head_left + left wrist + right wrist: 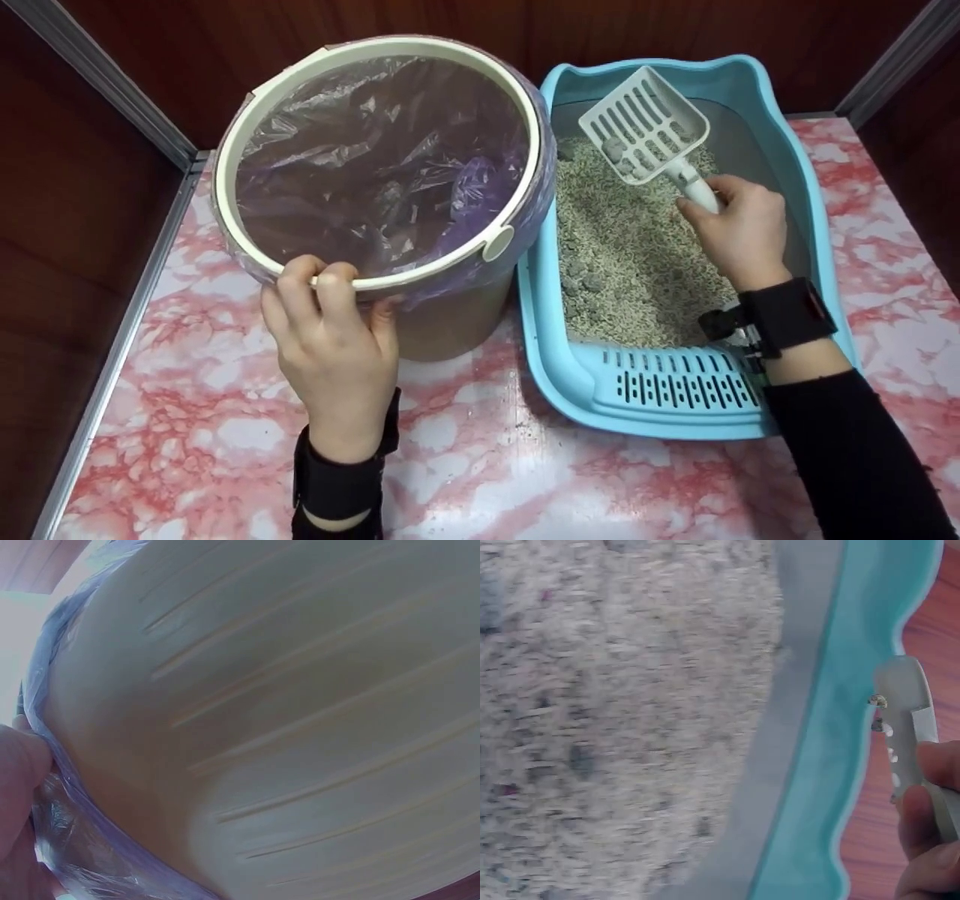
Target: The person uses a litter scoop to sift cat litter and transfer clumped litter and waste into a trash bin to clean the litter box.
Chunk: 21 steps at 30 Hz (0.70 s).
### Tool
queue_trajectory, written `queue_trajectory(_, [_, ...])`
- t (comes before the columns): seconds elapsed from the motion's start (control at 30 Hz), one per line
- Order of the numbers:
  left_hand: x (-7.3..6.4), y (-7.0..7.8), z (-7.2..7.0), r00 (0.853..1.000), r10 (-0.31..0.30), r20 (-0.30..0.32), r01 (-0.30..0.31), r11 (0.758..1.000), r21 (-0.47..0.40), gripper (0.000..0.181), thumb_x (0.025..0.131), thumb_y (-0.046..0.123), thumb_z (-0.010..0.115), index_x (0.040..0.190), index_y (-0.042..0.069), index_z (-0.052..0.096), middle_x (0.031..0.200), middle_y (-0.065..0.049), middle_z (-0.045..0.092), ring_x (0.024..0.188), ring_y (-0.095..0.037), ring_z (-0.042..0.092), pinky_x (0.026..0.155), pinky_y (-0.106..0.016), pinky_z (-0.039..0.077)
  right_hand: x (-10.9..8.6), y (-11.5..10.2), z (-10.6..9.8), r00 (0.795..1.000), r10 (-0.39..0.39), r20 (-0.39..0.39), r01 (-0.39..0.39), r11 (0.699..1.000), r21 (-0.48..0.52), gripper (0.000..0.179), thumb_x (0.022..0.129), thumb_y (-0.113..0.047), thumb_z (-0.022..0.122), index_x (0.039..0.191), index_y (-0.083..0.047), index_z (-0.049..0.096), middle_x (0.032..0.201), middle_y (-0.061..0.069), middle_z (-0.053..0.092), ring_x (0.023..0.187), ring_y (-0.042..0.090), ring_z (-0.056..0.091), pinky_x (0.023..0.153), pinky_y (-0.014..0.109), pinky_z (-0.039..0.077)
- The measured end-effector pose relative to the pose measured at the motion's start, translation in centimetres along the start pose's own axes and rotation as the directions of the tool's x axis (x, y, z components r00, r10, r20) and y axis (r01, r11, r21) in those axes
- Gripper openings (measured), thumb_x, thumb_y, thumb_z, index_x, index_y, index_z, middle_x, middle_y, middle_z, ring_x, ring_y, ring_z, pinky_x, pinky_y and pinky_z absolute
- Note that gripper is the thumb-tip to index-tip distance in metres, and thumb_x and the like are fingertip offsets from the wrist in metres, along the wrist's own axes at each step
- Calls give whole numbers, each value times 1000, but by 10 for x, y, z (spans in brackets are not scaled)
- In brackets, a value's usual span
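Head view shows a red-and-white marbled surface [247, 442] under both hands, bounded on the far side by dark red-brown panels [450, 16] with grey metal edge strips [97, 71]. Black wrist-worn devices [339, 480] are strapped at both wrists. The right forearm, in a black sleeve [847, 442], crosses the near right corner of the tray described below.

The white plastic scoop [681, 169], with a square slotted head and a straight handle, is at the right hand [750, 232], which pinches the handle between thumb and fingers. Its head extends forward and to the left of that hand, raised above the litter. Several grey clumps [613, 148] rest on the slots.

Beneath the right hand stands a light-blue plastic tray [814, 210] with a wavy raised rim and a slotted ledge at its near end. Pale granular litter [645, 255] covers much of its grey bottom; further grey clumps lie in the litter left of the right hand.

Ahead of the left hand [334, 360] stands a round cream plastic bin [227, 176] with a ribbed wall, close against the tray. The left hand's fingers are hooked over its near rim. A translucent purple plastic liner [337, 180] lines the bin, folds over the rim and is bunched at the inner right.
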State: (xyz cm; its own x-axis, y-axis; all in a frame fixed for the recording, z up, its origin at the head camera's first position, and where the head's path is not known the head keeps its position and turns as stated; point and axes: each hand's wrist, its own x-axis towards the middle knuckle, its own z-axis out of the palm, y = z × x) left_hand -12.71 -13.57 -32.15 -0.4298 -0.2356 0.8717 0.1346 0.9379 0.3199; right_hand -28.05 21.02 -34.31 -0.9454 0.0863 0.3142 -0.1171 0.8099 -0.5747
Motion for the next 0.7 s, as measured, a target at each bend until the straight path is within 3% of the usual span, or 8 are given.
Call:
queue_trajectory(0.23, [0,1,1,1000,2,-12,-2,1000,14,58,97,60,34,98,5,50,103,-19,50,84,-44,43,64,-55,45,6,-53,-41,998,-65,-9,66,992,108,31,86,-22,75,106,1,71,86,14,69,58,3,51,59,17,40])
queue_trajectory(0.37, [0,3,4,1000,4,-15,-4,1000,16,56,97,60,35,98,6,50,103,-18,50,85,-44,44,61,-54,46,14,-87,-63,980,-196,-25,197,973,124,31,84,-25,77,107,-3,73,93,15,71,61,4,55,62,17,42])
queue_trajectory(0.5, [0,6,7,1000,16,-12,-16,1000,13,55,96,59,36,99,6,49,103,-18,50,85,-44,44,59,-53,46,22,-114,-67,933,-360,-12,360,930,71,32,82,-36,78,106,-14,76,91,6,73,60,10,55,59,21,39])
queue_trajectory(0.7, [1,8,11,1000,28,-2,-28,1000,13,56,97,59,34,98,6,49,104,-18,50,84,-44,44,62,-52,46,14,-154,-44,815,-569,111,578,814,-63,30,88,-49,67,95,-20,75,75,-5,66,59,14,52,57,31,35])
